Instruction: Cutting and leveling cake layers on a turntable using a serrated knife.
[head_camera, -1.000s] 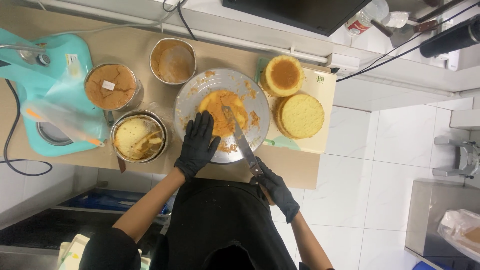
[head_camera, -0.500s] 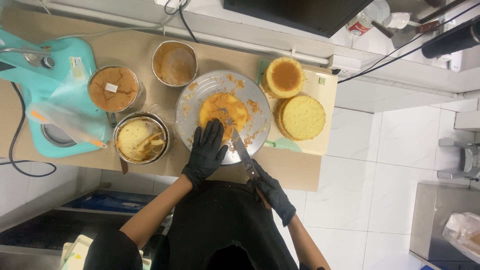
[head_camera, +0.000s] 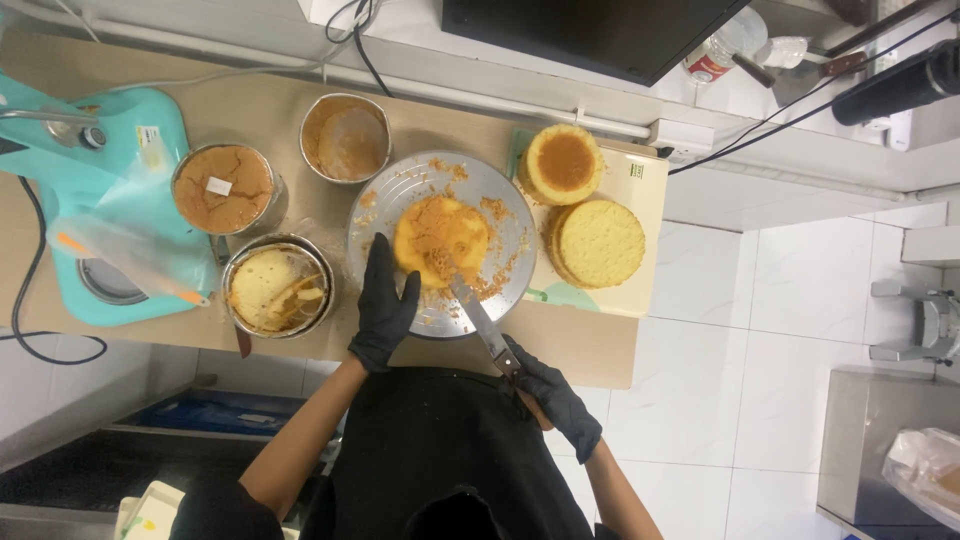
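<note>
L hand (head_camera: 383, 305) slid off cake (head_camera: 441, 240) to turntable (head_camera: 400, 190) edge.

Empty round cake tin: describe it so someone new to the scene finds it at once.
Start at the brown worktop and find the round silver turntable at its middle. The empty round metal cake tin sits just beyond the turntable's far left edge, towards the wall. Unlike the two tins to its left, it holds no cake, only a crumb-stained paper lining.

A cake (head_camera: 441, 238) sits on a turntable (head_camera: 510, 215) mid-surface (head_camera: 580, 345). Three tins (head_camera: 222, 187) lie to its left, a mixer (head_camera: 90, 150) beyond them, two cake layers (head_camera: 597, 243) on its right.
</note>
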